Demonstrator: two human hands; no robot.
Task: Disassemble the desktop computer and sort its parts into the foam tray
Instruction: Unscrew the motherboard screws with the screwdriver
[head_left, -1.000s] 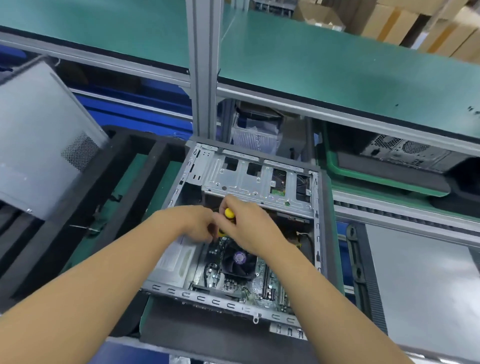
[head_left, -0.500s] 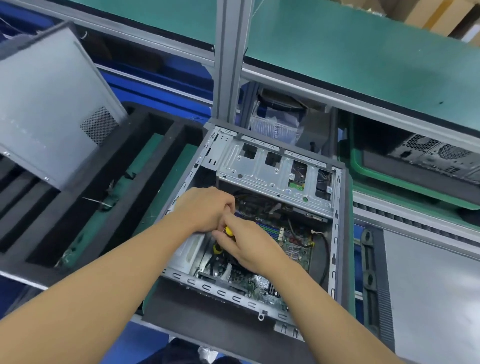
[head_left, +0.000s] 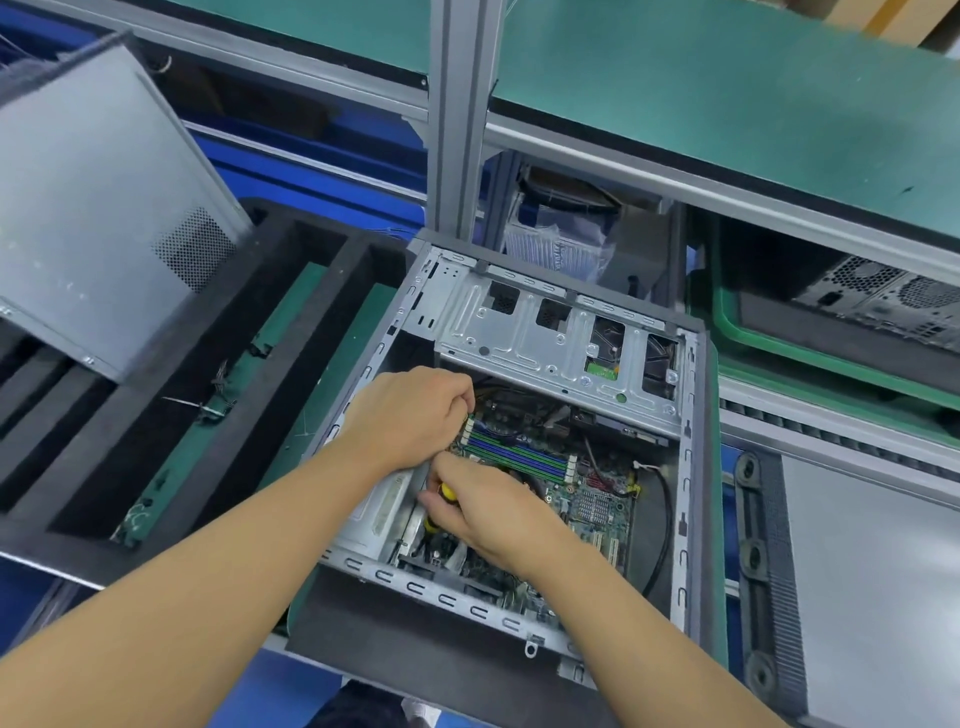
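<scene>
Right hand (head_left: 485, 514) around a half-hidden yellow screwdriver (head_left: 448, 492); left hand (head_left: 410, 415) curled, grip indiscernible, inside the case (head_left: 524, 332).

Silver-grey case (head_left: 524, 332), green motherboard (head_left: 592, 504), black foam tray (head_left: 130, 415), seemingly yellow screwdriver handle (head_left: 448, 491).

A person bends over an open desktop computer case (head_left: 687, 467) lying on its side on a workbench. Both bare hands reach inside it. The right hand (head_left: 485, 514) grips a yellow-handled screwdriver (head_left: 448, 492) at the near left edge of the green motherboard (head_left: 592, 501). The left hand (head_left: 410, 415) is curled just above the right hand, and whatever it may hold is hidden. A black foam tray (head_left: 156, 415) sits left of the case. A grey side panel (head_left: 88, 208) lies tilted over the tray's left end.
</scene>
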